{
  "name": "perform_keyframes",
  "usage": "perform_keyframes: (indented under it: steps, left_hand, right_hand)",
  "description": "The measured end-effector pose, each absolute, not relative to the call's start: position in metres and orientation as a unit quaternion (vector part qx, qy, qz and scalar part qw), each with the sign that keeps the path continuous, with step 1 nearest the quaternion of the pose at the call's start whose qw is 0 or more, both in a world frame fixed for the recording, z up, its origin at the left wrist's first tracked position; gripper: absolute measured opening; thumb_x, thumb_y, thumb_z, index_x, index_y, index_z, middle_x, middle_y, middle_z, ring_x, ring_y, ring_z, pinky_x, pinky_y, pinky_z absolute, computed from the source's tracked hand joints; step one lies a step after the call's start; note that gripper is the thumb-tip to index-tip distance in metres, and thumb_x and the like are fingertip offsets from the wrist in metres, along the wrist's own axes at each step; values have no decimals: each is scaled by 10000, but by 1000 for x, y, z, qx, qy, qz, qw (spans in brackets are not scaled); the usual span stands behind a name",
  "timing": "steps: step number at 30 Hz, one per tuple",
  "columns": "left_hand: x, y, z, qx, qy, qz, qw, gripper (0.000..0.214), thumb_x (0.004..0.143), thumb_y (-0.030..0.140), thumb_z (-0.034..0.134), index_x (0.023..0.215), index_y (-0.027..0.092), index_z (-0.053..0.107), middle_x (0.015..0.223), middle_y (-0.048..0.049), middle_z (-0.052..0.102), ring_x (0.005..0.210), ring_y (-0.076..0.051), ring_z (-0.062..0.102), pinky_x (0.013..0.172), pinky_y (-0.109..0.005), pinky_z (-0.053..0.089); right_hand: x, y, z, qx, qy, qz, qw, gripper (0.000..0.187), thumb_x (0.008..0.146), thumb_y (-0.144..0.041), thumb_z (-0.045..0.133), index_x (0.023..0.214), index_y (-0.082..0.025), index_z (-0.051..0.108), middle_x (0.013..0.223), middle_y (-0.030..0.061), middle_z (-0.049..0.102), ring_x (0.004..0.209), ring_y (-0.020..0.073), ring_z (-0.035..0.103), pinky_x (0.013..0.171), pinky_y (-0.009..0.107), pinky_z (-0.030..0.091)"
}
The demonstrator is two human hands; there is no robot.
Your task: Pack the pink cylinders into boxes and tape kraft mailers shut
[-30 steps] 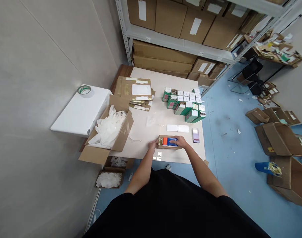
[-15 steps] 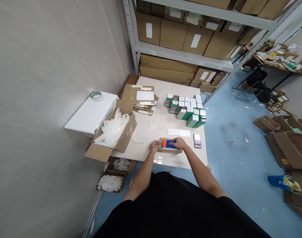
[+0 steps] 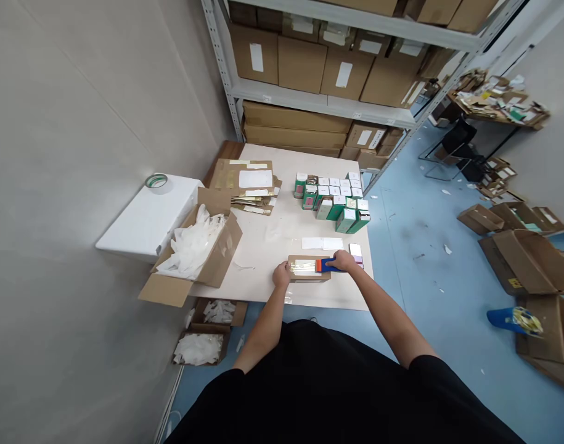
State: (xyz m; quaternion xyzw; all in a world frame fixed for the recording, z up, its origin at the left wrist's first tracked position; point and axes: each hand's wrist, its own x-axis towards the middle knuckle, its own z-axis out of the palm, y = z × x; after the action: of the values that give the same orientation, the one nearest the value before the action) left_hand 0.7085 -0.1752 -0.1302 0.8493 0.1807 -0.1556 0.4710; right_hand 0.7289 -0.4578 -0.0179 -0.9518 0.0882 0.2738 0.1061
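A small brown cardboard box lies near the front edge of the pale table, with a shiny strip of tape along its top. My left hand is closed on the box's left end. My right hand grips an orange and blue tape dispenser at the box's right end.
Green and white small boxes stand in a cluster at the back right. Flattened cartons lie at the back left. An open carton of plastic bags sits on the left, beside a white unit carrying a tape roll. Shelving with cartons stands behind.
My right hand has drawn the dispenser from the middle of the box to its right end, leaving tape along the top. The view has shifted slightly.
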Motion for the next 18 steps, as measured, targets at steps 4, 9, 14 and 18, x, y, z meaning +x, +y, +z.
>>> perform_keyframes:
  steps: [4,9,14,18]
  left_hand:
    - [709,-174,-132,846,184,-165,472,290,904,421,688,1135,277,791,1173,-125,763,1228,-345,624,969,-361,454]
    - [711,-173,-131,855,182,-174,452,365,892,450,699,1204,279,786,1190,-124,767,1197,-352,648,960,-374,461]
    - [715,-174,-128,863,183,-179,435,369,899,450,686,1216,284,774,1170,-113,775,1160,-334,665,933,-364,467]
    - [718,-182,-125,870,182,-193,416,299,927,460,642,1106,270,788,1129,-122,773,1155,-334,662,931,-362,461]
  right_hand:
    - [709,-499,-18,-950,110,273,101,450,779,-593,800,915,-164,790,1011,155,774,900,274,727,665,280,481]
    - [688,-539,-28,-948,156,261,98,455,800,-590,780,979,-172,790,1045,141,771,919,254,722,664,264,469]
    - [683,-539,-41,-943,182,255,116,440,806,-582,784,998,-187,785,1027,134,773,908,255,723,661,267,472]
    - [684,-526,-47,-939,191,259,123,399,857,-560,739,1000,-189,777,1052,132,773,936,255,730,661,266,477]
